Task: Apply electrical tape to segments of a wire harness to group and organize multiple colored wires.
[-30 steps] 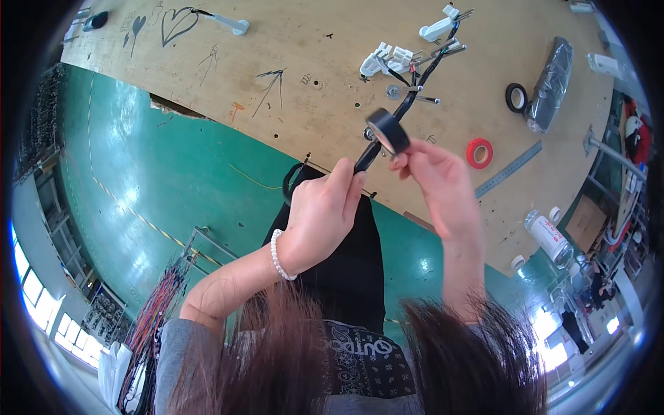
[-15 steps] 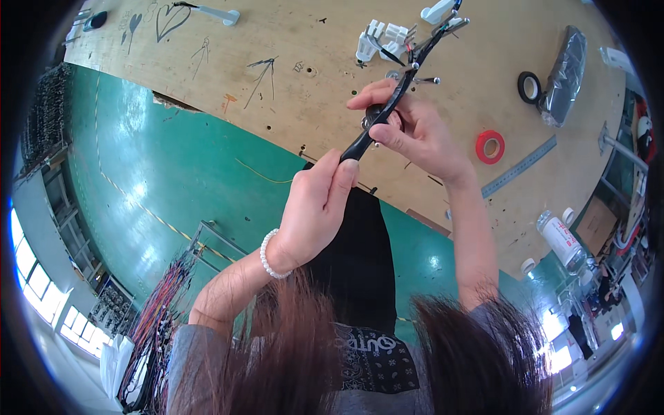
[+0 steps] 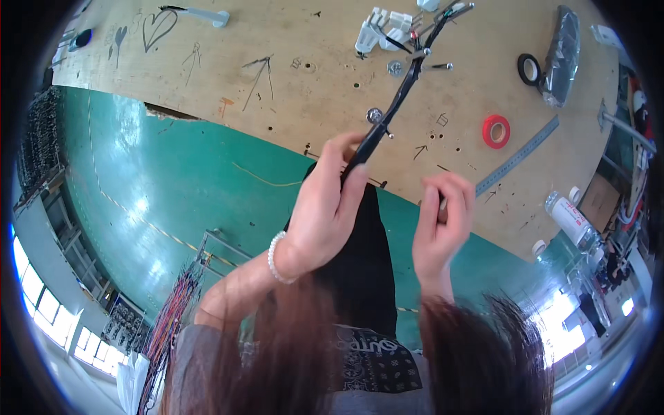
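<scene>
A black-taped wire harness (image 3: 394,104) stretches from the board's front edge up to white connectors (image 3: 380,31) and metal pegs at the top. My left hand (image 3: 325,197) is closed round its lower end, thumb along the near side. Lower right of the harness, and apart from it, my right hand (image 3: 446,211) is raised with curled fingers. Whatever it may hold is mostly hidden; only a small dark patch shows between thumb and fingers.
On the wooden board (image 3: 318,104) lie a red tape roll (image 3: 496,131), a black tape roll (image 3: 529,69), a steel ruler (image 3: 519,153) and a plastic-wrapped bundle (image 3: 560,59). A clear bottle (image 3: 573,220) is at the right. Coloured wires (image 3: 173,304) hang at lower left.
My right hand has left the harness and drawn back toward me, to the lower right, its fingers now curled. My left hand keeps its grip on the harness end. The view has shifted slightly.
</scene>
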`<state>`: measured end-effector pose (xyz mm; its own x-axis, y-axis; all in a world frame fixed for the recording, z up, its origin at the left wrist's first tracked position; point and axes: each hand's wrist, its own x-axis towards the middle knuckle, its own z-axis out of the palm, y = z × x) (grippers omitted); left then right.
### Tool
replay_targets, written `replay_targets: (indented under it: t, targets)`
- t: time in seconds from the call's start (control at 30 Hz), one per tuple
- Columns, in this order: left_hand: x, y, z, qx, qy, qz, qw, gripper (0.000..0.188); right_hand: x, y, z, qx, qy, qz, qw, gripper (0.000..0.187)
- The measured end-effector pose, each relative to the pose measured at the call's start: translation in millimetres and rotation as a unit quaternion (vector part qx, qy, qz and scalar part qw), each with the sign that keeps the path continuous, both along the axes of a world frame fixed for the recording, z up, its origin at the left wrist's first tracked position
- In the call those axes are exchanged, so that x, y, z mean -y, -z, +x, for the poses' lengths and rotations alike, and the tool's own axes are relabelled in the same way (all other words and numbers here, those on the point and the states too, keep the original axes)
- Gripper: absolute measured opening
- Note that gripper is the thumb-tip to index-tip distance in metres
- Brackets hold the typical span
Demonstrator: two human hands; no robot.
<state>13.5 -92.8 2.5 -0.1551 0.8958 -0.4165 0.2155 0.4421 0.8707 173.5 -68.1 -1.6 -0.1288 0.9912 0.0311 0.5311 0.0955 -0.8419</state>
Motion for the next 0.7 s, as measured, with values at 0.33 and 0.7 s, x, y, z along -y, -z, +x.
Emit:
replay_targets:
  t: [0.33, 0.7]
  targets:
    - [17, 19, -10, 0.227, 0.006, 0.110, 0.968, 0.069, 16, 104, 21, 0.264, 0.069, 0.058, 0.960, 0.027]
    - [20, 29, 6, 0.070, 0.029, 0.202, 0.976, 0.061, -43, 65, 109, 0.299, 0.052, 0.113, 0.946, 0.039]
